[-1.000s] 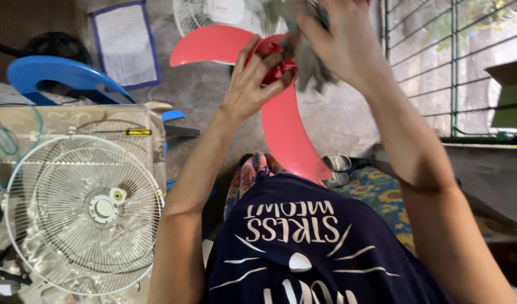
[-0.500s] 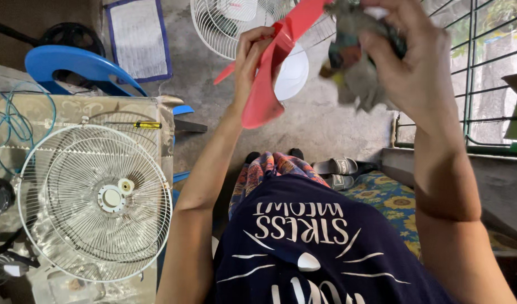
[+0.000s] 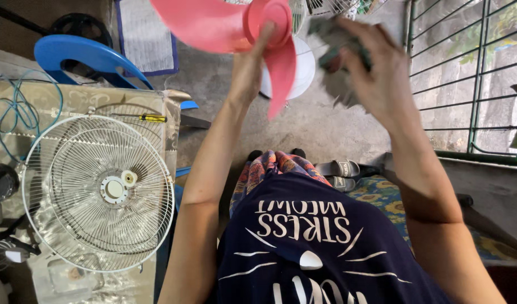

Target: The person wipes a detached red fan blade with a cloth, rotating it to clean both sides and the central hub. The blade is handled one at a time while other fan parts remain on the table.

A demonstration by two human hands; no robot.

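Note:
My left hand [image 3: 250,70] is raised in front of me and grips the round hub of a pink plastic fan blade [image 3: 236,25], its vanes spreading left and downward. My right hand [image 3: 376,73] is up beside it, a little to the right, closed around a crumpled grey-green cloth [image 3: 334,62] that hangs below the fingers. The cloth is blurred and sits apart from the blade. Below my arms is my dark blue shirt with white print.
A white wire fan grille [image 3: 98,191] lies on a covered table [image 3: 78,101] at left, with a yellow-handled screwdriver [image 3: 148,117] and a blue cable [image 3: 13,112]. A blue plastic chair [image 3: 84,56] stands behind. Black sandals [image 3: 340,169] rest on the concrete floor; a barred window [image 3: 466,73] is at right.
The pink blade has turned in my left hand, so its hub now faces me. My right hand with the cloth has pulled away from the blade to the right.

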